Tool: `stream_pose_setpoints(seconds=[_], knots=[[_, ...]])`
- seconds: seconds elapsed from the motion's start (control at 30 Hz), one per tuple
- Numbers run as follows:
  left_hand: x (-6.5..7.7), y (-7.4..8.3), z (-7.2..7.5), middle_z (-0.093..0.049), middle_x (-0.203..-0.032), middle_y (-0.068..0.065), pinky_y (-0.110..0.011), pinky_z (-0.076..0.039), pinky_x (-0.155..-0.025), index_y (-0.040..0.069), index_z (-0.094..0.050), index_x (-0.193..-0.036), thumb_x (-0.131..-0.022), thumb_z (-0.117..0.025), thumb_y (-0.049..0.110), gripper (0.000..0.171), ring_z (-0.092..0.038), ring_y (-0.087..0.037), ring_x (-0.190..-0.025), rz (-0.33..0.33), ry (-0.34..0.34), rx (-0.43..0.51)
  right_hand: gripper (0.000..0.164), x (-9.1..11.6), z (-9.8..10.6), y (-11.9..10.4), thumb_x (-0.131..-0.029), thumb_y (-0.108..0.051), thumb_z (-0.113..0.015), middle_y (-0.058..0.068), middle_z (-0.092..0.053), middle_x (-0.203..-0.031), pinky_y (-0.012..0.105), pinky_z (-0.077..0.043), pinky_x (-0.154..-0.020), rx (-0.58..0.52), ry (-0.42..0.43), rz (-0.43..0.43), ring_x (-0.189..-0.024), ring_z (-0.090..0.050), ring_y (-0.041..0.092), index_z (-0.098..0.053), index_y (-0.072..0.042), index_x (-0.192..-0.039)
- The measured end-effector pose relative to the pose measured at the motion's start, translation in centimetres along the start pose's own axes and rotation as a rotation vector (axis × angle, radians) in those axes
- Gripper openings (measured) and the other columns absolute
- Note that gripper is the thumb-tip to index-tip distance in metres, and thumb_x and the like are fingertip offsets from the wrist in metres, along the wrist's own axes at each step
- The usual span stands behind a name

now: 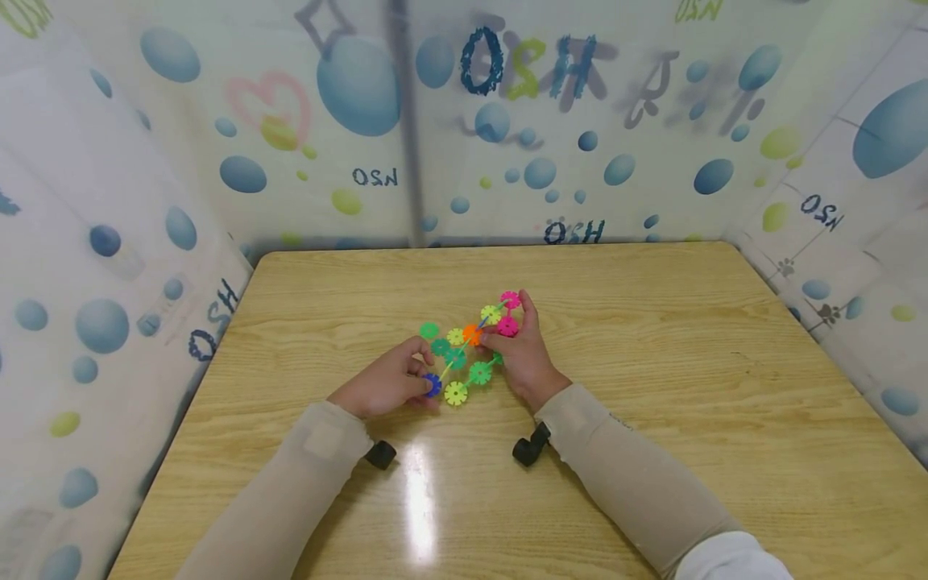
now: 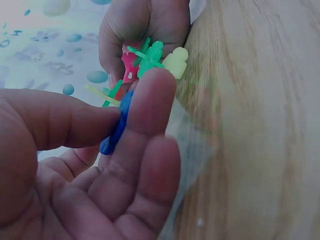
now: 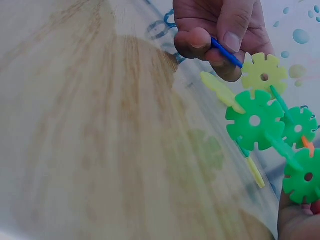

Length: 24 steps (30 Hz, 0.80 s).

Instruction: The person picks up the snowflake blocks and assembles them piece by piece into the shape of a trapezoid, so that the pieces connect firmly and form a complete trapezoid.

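Observation:
Several slotted plastic discs in yellow, green, orange and pink are joined into one piece, held above the tabletop. My left hand (image 1: pixel 391 379) pinches a blue disc (image 2: pixel 119 125) between thumb and index finger, at the piece's near left end. Beside the blue disc is a yellow disc (image 3: pixel 265 75); whether the two are interlocked I cannot tell. My right hand (image 1: pixel 528 358) grips the joined piece on its right side, thumb by the orange disc (image 1: pixel 472 334). Pink discs (image 1: pixel 511 300) stand at the far end by its index finger. Green discs (image 3: pixel 255 120) face the right wrist camera.
A wood-grain table (image 1: pixel 652 322) spreads under both hands. White walls (image 1: pixel 449 161) printed with blue and green dots and lettering enclose its back and sides. A black wrist camera mount (image 1: pixel 532 445) is strapped below the right hand, with another (image 1: pixel 380 455) on the left.

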<state>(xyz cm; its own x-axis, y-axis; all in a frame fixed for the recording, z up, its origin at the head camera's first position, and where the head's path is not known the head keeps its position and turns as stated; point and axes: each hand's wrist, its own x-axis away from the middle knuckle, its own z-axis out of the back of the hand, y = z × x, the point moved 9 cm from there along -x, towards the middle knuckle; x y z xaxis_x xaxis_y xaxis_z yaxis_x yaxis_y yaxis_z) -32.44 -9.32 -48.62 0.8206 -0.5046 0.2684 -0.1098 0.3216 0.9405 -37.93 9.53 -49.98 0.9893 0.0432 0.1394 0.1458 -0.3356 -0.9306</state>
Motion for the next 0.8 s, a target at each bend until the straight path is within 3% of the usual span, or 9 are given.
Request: stream_pose_setpoints(seconds=[0.3, 0.63, 0.8], knots=[[0.01, 0.21, 0.02, -0.064, -0.084, -0.008, -0.03, -0.046, -0.065, 0.006, -0.049, -0.124, -0.101, -0.06, 0.002, 0.026, -0.058, -0.021, -0.072, -0.001, 0.018, -0.129, 0.11, 0.05, -0.08, -0.17, -0.091, 0.022, -0.063, 0.007, -0.068, -0.09, 0.029, -0.062, -0.073, -0.027, 0.005, 0.032, -0.08, -0.067, 0.017, -0.004, -0.027, -0.169], [0.06, 0.2, -0.28, -0.063, -0.084, -0.008, -0.03, -0.054, -0.07, 0.002, -0.047, -0.13, -0.102, -0.059, 0.0, 0.031, -0.063, -0.02, -0.071, 0.003, -0.003, -0.063, 0.11, -0.01, 0.2, -0.05, -0.09, 0.02, -0.067, 0.007, -0.069, -0.093, 0.03, -0.062, -0.077, -0.016, 0.024, 0.023, -0.09, -0.068, 0.025, -0.006, -0.029, -0.169], [0.03, 0.22, -0.31, -0.063, -0.084, -0.008, -0.03, -0.055, -0.071, 0.001, -0.047, -0.13, -0.101, -0.058, -0.001, 0.031, -0.065, -0.02, -0.071, -0.007, -0.004, -0.064, 0.11, -0.07, 0.21, 0.01, -0.091, 0.02, -0.066, 0.006, -0.07, -0.091, 0.03, -0.062, -0.077, -0.009, 0.015, 0.025, -0.085, -0.069, 0.02, -0.005, -0.029, -0.168]])
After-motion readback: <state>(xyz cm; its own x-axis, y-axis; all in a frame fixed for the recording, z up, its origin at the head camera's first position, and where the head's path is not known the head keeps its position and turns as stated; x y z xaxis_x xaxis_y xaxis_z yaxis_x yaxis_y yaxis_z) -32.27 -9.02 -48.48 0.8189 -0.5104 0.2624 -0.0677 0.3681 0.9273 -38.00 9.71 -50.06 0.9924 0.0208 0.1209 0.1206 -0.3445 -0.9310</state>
